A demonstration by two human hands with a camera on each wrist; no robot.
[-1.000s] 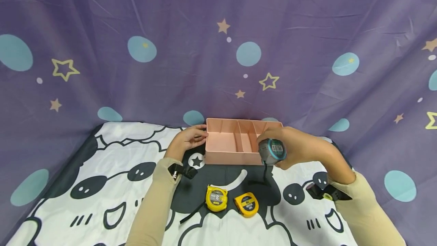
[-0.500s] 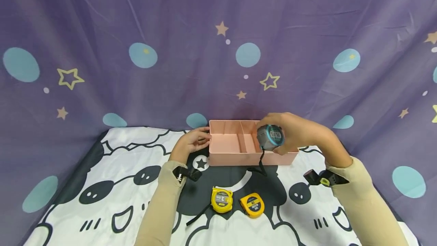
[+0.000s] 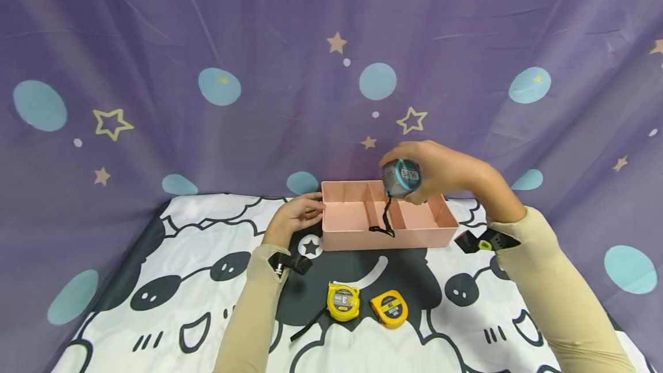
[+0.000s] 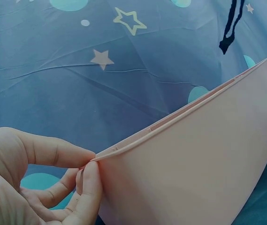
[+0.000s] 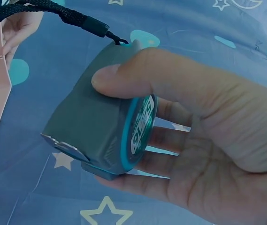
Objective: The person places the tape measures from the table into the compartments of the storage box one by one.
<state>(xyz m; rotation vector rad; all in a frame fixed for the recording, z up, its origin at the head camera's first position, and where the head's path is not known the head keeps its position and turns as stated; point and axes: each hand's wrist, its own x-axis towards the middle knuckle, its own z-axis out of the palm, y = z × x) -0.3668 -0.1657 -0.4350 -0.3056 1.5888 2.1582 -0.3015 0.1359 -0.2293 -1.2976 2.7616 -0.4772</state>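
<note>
Hanging over the pink divided box (image 3: 388, 240), a gray tape measure (image 3: 400, 180) with blue trim is gripped by the right hand (image 3: 440, 170), thumb on one side and fingers on the other, its black wrist strap (image 3: 386, 220) dangling below. At the box's left end, the left hand (image 3: 297, 214) pinches the rim. In front of the box, a yellow tape measure (image 3: 343, 303) and an orange-yellow tape measure (image 3: 391, 309) lie near each other, apart, on a cartoon-print cloth (image 3: 373, 353); behind it rises a purple curtain (image 3: 259, 131).
</note>
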